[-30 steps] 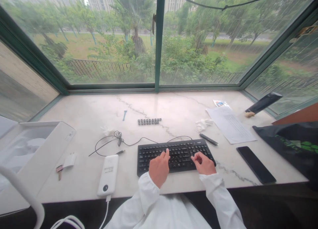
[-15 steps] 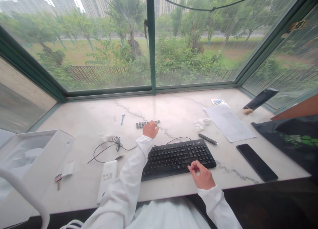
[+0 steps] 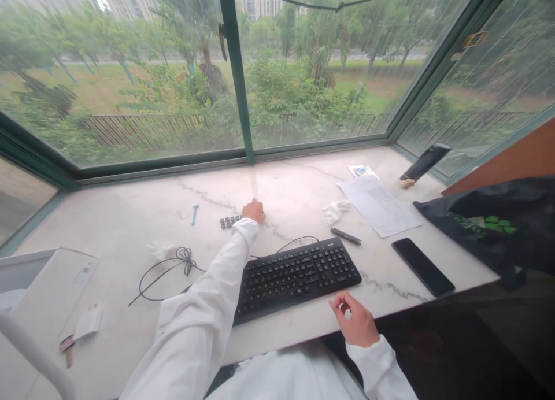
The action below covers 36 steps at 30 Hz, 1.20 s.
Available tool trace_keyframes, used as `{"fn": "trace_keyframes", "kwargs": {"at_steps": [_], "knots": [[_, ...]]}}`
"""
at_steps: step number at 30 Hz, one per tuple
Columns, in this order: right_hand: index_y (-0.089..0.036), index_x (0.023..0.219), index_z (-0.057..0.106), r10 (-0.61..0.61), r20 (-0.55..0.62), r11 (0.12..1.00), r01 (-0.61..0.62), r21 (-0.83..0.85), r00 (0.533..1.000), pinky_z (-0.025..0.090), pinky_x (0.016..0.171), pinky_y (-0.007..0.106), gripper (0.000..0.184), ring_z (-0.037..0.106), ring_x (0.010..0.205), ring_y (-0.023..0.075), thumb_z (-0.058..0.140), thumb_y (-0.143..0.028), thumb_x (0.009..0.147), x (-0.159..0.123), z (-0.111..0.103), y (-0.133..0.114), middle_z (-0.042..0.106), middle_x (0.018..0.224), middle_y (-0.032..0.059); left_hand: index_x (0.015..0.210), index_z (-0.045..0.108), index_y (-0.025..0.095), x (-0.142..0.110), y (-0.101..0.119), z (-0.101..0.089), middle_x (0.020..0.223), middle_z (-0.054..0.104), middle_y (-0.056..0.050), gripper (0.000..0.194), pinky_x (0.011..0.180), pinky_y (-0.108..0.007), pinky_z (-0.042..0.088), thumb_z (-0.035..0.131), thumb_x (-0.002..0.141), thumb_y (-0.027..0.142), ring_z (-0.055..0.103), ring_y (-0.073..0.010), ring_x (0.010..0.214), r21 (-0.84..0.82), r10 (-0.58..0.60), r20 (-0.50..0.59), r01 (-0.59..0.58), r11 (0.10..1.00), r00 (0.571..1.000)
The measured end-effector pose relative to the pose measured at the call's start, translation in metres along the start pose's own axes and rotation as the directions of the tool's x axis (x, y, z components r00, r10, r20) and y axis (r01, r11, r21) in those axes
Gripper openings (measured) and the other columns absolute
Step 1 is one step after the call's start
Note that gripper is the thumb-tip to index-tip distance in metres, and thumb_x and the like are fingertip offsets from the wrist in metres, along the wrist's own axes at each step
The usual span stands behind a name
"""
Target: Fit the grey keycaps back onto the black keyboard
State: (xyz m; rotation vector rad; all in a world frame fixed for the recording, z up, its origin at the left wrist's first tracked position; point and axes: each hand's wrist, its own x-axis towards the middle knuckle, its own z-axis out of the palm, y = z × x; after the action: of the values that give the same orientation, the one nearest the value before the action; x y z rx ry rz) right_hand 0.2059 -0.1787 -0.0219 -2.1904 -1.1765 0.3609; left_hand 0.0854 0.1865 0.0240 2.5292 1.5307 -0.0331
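My left hand reaches across the tabletop to the right end of rows of small dark keycaps. Its fingers are bent down and closed, and their tips are hidden from me. Below that arm lies a black keyboard, its left end partly covered by my white sleeve. Near the table's front edge, just below the keyboard's right part, I hold my right hand with thumb and forefinger pinched together. Whatever may be between those fingertips is too small to make out.
To the right are a black phone, a black pen, paper sheets, crumpled white tissue and a dark bag. Leftward lie a coiled cable, a blue strip, a white adapter and an open box.
My left hand has shifted to the right end of the keycap rows, uncovering more of their left part. My right hand has drawn back from the keyboard, still pinched. The view has turned right.
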Motion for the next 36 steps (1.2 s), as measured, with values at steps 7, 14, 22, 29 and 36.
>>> {"fn": "trace_keyframes", "kwargs": {"at_steps": [7,14,22,29,36], "knots": [[-0.023,0.069,0.047,-0.032,0.024,0.999,0.032,0.017,0.999,0.039,0.063,0.025,0.021,0.053,0.056,0.0131,0.046,-0.040,0.081,0.008,-0.001,-0.007,0.057,0.064,-0.0018,0.102,0.062,0.025,-0.045,0.020,-0.012,0.097,0.064,-0.002,0.025,0.081,-0.029,0.043,0.051,0.082,0.035,0.058,-0.0183,0.090,-0.123,0.104,-0.113,-0.118,0.985,0.988],[-0.022,0.067,0.047,-0.109,0.082,0.992,0.103,0.073,0.991,0.040,0.062,0.025,0.021,0.052,0.056,0.0123,0.044,-0.038,0.082,0.019,0.010,-0.017,0.057,0.064,-0.0012,0.101,0.063,0.028,-0.147,0.046,0.013,0.096,0.067,0.003,0.022,0.081,-0.024,0.044,0.054,0.082,0.035,0.061,-0.0139,0.086,-0.398,0.343,-0.154,-0.376,0.837,0.927],[-0.022,0.066,0.046,-0.209,0.170,0.972,0.186,0.141,0.963,0.039,0.060,0.023,0.015,0.051,0.054,0.0109,0.045,-0.028,0.079,0.031,0.021,-0.031,0.055,0.063,-0.0026,0.096,0.066,0.030,-0.195,0.054,0.044,0.102,0.064,0.004,0.019,0.072,-0.023,0.046,0.061,0.078,0.035,0.062,-0.0116,0.079,-0.377,0.270,0.012,-0.246,0.893,0.963],[-0.022,0.066,0.046,-0.234,0.203,0.966,0.203,0.162,0.951,0.039,0.059,0.023,0.015,0.050,0.055,0.0111,0.044,-0.029,0.079,0.031,0.026,-0.034,0.056,0.064,-0.0021,0.098,0.066,0.031,-0.196,0.055,0.046,0.101,0.064,0.002,0.021,0.073,-0.024,0.047,0.059,0.081,0.038,0.062,-0.0135,0.083,-0.327,0.224,0.051,-0.195,0.925,0.973],[-0.022,0.066,0.045,-0.229,0.210,0.966,0.196,0.167,0.951,0.038,0.059,0.023,0.014,0.051,0.054,0.0108,0.044,-0.027,0.079,0.027,0.028,-0.027,0.054,0.063,-0.0031,0.099,0.065,0.031,-0.194,0.054,0.050,0.101,0.064,0.002,0.020,0.072,-0.025,0.047,0.056,0.082,0.039,0.063,-0.0148,0.084,-0.301,0.258,0.024,-0.239,0.923,0.966]]}}
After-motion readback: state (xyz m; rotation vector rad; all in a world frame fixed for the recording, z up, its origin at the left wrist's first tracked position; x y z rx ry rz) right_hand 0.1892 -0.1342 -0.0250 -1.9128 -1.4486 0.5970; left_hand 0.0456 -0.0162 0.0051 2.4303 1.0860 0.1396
